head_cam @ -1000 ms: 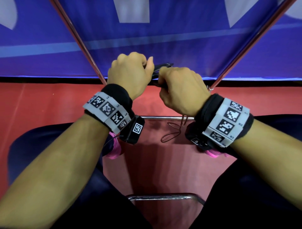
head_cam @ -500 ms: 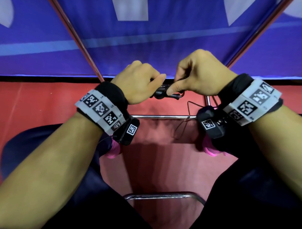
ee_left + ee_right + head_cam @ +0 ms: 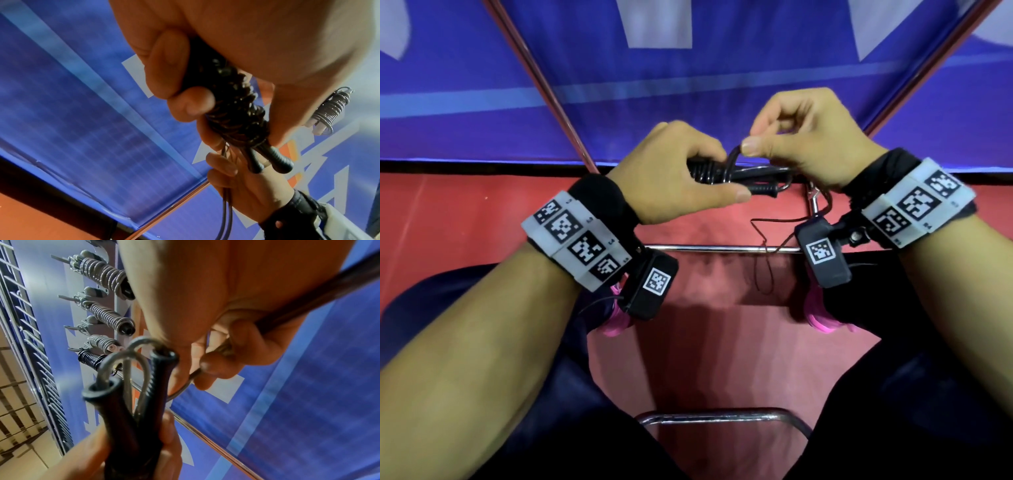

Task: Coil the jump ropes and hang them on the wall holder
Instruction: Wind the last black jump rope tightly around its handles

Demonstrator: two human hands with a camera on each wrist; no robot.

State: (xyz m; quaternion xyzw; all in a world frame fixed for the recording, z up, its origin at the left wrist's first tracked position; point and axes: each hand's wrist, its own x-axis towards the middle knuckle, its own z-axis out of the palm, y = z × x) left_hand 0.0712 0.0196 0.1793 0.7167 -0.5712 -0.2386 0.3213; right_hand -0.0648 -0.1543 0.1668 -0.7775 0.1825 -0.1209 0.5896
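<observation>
The black jump rope [image 3: 736, 176] is held in the air between both hands, in front of a blue banner [image 3: 722, 102] and above a red floor [image 3: 465, 219]. The left hand [image 3: 671, 178] grips the wound bundle. In the left wrist view its fingers [image 3: 189, 104] are curled round the tight turns of cord, and the thumb lies along the near side. The two handle ends [image 3: 277, 162] stick out of the bundle to the right, side by side.

The right hand [image 3: 822, 144] is just right of the bundle and a little farther away. Its thumb and forefinger pinch a raised loop of cord [image 3: 734, 156] that arches up from the bundle, and its other fingers are curled. In the right wrist view more cord runs through this hand's curled fingers.

The wall holder [image 3: 90, 321] shows at the far left of the right wrist view, well apart from the hands. Its hooks carry grey coiled ropes [image 3: 102, 272] stacked one above another and one black coiled rope [image 3: 89, 359] at the bottom.

A chrome bar [image 3: 705, 247] runs left to right below the hands. Both wrists wear black bands with white marker tags [image 3: 575, 236].
</observation>
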